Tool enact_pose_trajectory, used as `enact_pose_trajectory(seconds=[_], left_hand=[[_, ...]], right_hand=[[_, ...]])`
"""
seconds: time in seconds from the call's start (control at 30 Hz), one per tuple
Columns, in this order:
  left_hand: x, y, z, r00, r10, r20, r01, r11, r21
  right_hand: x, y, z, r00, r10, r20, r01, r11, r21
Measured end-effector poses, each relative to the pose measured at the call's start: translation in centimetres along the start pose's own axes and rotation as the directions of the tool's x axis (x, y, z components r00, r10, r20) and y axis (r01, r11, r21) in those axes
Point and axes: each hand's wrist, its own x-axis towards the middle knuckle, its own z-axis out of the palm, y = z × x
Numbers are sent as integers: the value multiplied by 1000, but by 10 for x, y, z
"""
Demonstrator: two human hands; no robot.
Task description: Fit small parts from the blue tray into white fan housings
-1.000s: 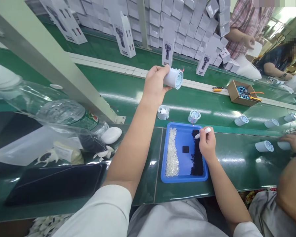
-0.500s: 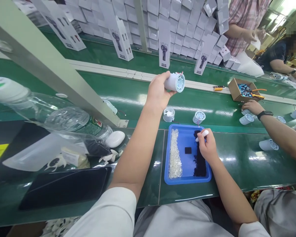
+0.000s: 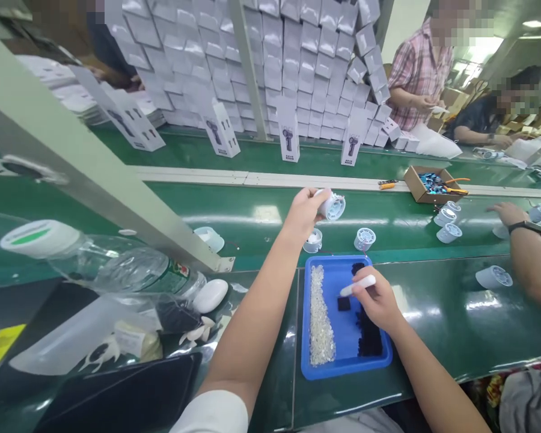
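Observation:
My left hand (image 3: 304,211) is closed on a pale blue cylindrical housing (image 3: 333,206), its ribbed open end facing right. Between the fingers of my right hand (image 3: 377,300) is a white pen-like tool (image 3: 358,285), its tip over a small black square (image 3: 344,304) in the blue tray (image 3: 348,368). Clear small pieces (image 3: 321,325) line the tray's left side, and black small pieces (image 3: 369,340) line its right side, partly under my right hand. Behind the tray stand two more housings, one white (image 3: 313,242) and one light blue (image 3: 365,239).
A slanted metal post (image 3: 130,192) and a plastic bottle (image 3: 117,261) are on the left. Another person's hand (image 3: 509,213) is at the right near several housings. A cardboard box (image 3: 426,185) with pliers lies beyond; white boxes are stacked behind.
The view has tilted upward. My right hand has moved the white tool from the black pieces to the black square. The other person's hand has shifted right, away from the cardboard box.

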Motion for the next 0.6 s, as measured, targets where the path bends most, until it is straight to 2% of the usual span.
enact_pose_trajectory(seconds=[0.1, 0.2, 0.27, 0.6], left_hand=[[-5, -6, 5, 996, -52, 77, 40, 988, 149], [-9, -13, 10, 990, -69, 126, 38, 971, 235], [-10, -18, 14, 985, -68, 156, 23, 962, 273], [-13, -35, 24, 965, -86, 247, -21, 915, 403]], right_hand=[[0, 6, -1, 958, 38, -284, 13, 984, 176], [2, 9, -4, 890, 116, -441, 9, 962, 273], [3, 9, -4, 877, 143, -460, -7, 959, 284], [2, 3, -5, 885, 186, -427, -66, 957, 281]])
